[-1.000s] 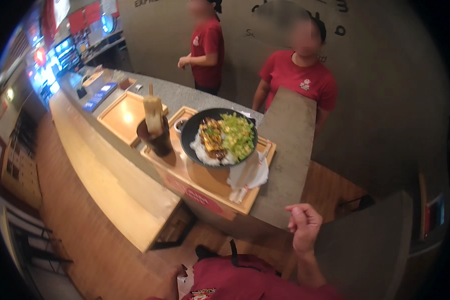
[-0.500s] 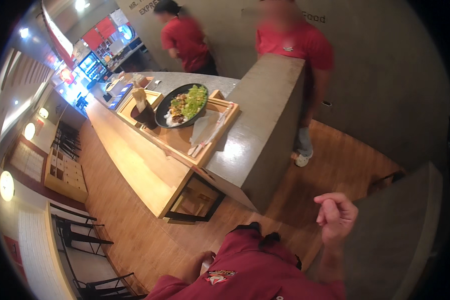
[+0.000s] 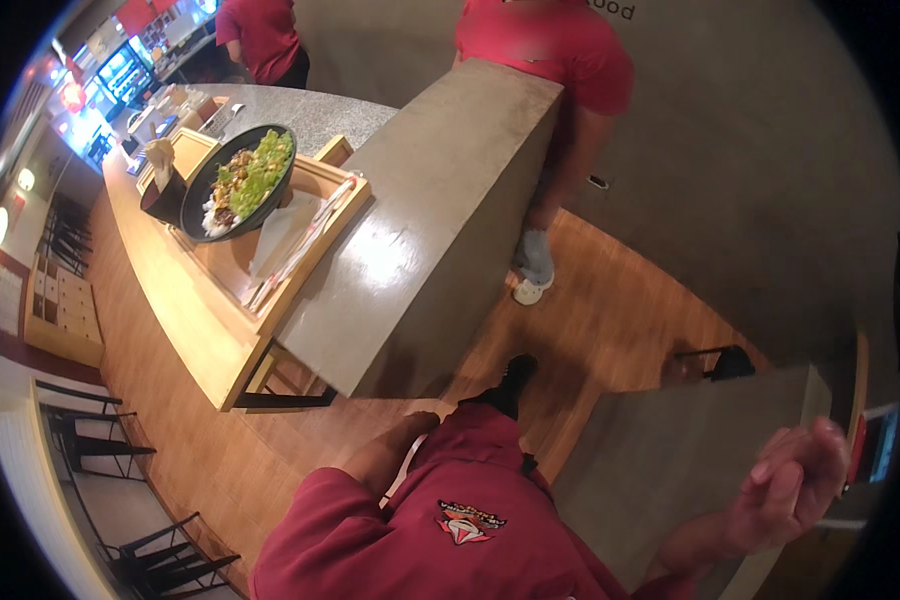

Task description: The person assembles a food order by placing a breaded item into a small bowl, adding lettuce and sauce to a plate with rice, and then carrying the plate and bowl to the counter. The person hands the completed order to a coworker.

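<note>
My right hand (image 3: 800,480) is raised at the lower right, fingers curled in and nothing visible in them. It is above a dark grey counter or partition (image 3: 660,440). My left hand (image 3: 417,432) hangs low beside my red shirt; its fingers are mostly hidden, and a thin white strip (image 3: 405,468) runs next to it. Farther forward, out of reach of both hands, a wooden tray (image 3: 315,282) carries a black bowl (image 3: 198,212) of rice, topping and green lettuce. On the tray also lie a white paper sheet (image 3: 282,235) and a slim wrapped utensil (image 3: 305,245).
A grey stone block (image 3: 420,210) adjoins the long wooden counter (image 3: 160,300). A dark cup (image 3: 162,195) stands beside the bowl. One co-worker in red (image 3: 595,75) is behind the block; another (image 3: 260,40) is at the back. Black chairs (image 3: 100,440) line the left.
The view has shifted, with the tray and block now farther left and closer. My right hand has moved right, toward the edge of the view. The far co-worker is partly out of view.
</note>
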Demonstrator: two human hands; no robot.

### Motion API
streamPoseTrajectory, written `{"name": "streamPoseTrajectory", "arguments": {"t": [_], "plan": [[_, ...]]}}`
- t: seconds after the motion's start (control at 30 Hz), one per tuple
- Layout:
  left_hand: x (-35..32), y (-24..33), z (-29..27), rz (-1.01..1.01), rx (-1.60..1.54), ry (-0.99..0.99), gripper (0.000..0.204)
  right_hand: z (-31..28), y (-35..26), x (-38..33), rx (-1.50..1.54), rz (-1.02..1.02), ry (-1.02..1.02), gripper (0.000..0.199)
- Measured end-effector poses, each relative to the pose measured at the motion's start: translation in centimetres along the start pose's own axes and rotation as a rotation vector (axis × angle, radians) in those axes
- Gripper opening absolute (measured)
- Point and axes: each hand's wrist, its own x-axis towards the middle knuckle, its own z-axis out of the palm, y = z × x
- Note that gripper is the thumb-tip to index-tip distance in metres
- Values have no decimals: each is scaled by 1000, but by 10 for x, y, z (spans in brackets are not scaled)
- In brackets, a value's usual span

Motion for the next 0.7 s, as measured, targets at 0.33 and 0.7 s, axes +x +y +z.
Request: {"name": "streamPoseTrajectory", "arguments": {"t": [0.33, 0.7], "plan": [[117, 53, -57, -223, -45, -143, 41, 21, 154, 164, -47, -255, 5, 61], [250, 236, -259, -62, -198, 500, 48, -33, 307, 299, 491, -113, -505, 84]]}}
